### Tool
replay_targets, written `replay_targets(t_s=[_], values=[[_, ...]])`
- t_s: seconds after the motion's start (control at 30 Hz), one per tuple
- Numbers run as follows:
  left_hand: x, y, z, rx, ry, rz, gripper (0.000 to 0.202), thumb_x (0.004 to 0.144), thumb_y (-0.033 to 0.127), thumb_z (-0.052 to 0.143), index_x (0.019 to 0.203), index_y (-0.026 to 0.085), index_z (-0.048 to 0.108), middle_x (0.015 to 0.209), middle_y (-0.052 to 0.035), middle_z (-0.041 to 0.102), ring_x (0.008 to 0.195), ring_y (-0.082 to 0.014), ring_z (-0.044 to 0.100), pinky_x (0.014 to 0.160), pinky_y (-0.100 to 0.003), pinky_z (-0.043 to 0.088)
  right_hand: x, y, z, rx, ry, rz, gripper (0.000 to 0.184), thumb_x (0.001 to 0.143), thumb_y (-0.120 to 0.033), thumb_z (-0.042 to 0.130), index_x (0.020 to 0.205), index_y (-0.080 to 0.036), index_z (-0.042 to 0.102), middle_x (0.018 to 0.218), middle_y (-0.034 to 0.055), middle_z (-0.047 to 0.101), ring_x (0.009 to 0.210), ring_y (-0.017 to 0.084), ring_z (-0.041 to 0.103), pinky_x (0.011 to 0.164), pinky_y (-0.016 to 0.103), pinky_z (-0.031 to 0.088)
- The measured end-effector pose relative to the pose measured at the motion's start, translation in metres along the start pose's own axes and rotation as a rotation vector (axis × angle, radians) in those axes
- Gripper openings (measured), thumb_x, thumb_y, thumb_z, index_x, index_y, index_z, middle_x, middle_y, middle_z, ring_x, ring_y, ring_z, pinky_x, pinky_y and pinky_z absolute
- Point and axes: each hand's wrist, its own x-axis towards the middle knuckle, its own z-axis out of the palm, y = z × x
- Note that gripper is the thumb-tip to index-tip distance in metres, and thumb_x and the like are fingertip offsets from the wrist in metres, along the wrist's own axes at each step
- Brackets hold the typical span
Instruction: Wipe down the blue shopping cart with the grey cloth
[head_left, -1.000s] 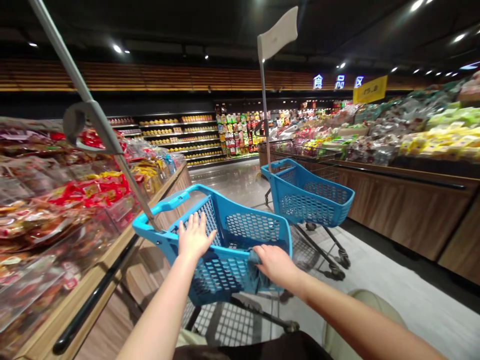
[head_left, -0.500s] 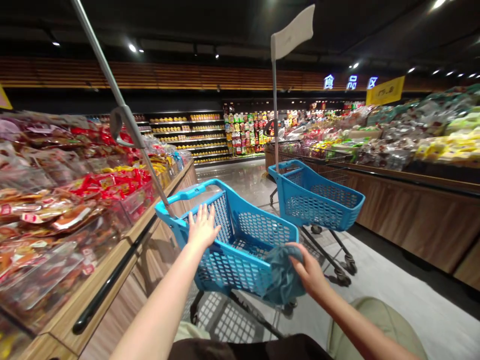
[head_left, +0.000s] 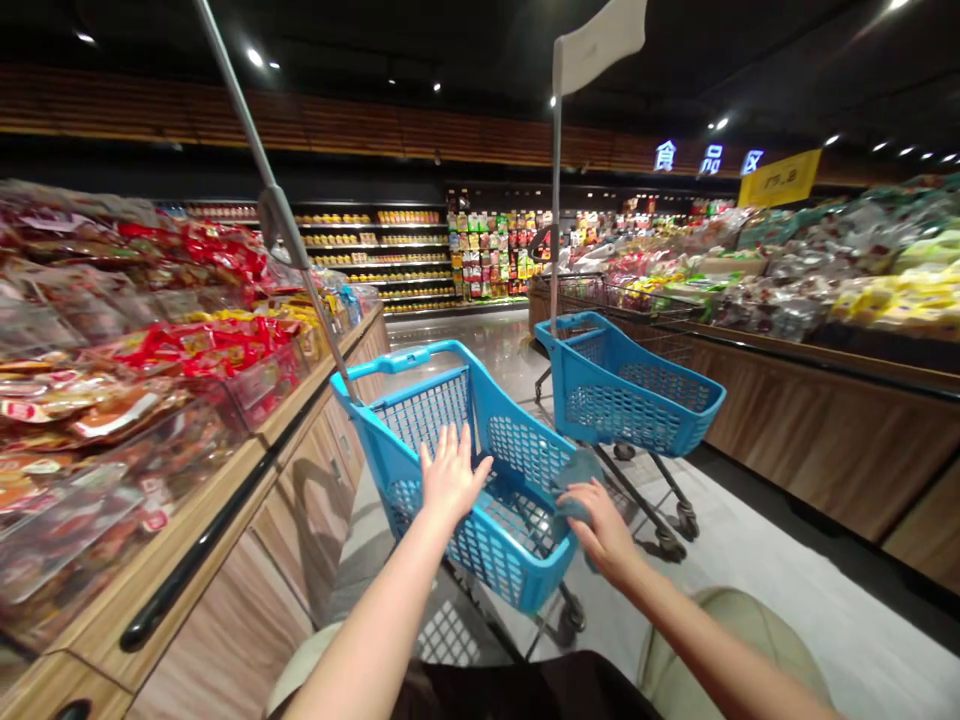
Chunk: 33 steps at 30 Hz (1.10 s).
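Note:
A blue plastic shopping cart (head_left: 517,585) stands right in front of me, its perforated basket showing nothing inside. My left hand (head_left: 451,475) lies at the rim of its near long side, fingers spread, with nothing in its grasp. At the basket's front right corner, my right hand (head_left: 604,530) grips a crumpled blue-grey cloth (head_left: 579,470). Part of the cloth hangs over the rim, and some of it is hidden behind the fingers. A tall grey pole (head_left: 244,120) with a hook rises from the cart's handle end.
Behind stands a second blue cart (head_left: 637,410) with a white flag (head_left: 600,50) on its pole. Wood-sided counters heaped with packaged food run along the left (head_left: 292,530) and right (head_left: 795,410). Stocked shelves (head_left: 375,250) line the back wall.
My left hand has moved right along the near rim. The cloth has come up from the outer front corner onto the rim. The near cart now sits turned more end-on towards me.

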Motion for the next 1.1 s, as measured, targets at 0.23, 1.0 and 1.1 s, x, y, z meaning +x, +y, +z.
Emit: replay_targets(t_s=[0.23,1.0,1.1], values=[[0.007,-0.013,-0.002,0.024,-0.086,-0.152,0.071,0.094,0.056,0.030,0.150,0.014,0.029,0.158,-0.0172,0.021,0.147,-0.0322,0.015,0.113,-0.064,0.016,-0.029,-0.078,0.034,-0.031,-0.190,-0.187,0.052,0.079,-0.028,0.053,0.130,-0.022,0.052,0.126,0.0115,0.060,0.120,0.030,0.050,0.108,0.051,0.032],[0.031,-0.043,0.009,-0.066,-0.140,0.128,0.077,0.088,0.041,0.052,0.153,0.021,0.016,0.161,-0.0143,0.008,0.148,-0.0279,0.009,0.115,-0.058,0.017,0.010,0.008,-0.073,-0.052,-0.097,-0.149,0.035,0.088,-0.034,0.055,0.122,-0.024,0.060,0.128,0.0116,0.054,0.124,0.030,0.048,0.103,0.049,0.043],[0.036,-0.046,0.001,-0.042,-0.153,0.127,0.076,0.087,0.039,0.053,0.152,0.019,0.020,0.161,-0.0162,0.007,0.148,-0.0283,0.006,0.115,-0.058,0.016,-0.010,0.004,-0.042,-0.014,-0.272,-0.167,0.032,0.090,-0.034,0.053,0.118,-0.022,0.060,0.133,0.0122,0.052,0.135,0.031,0.037,0.108,0.051,0.039]])
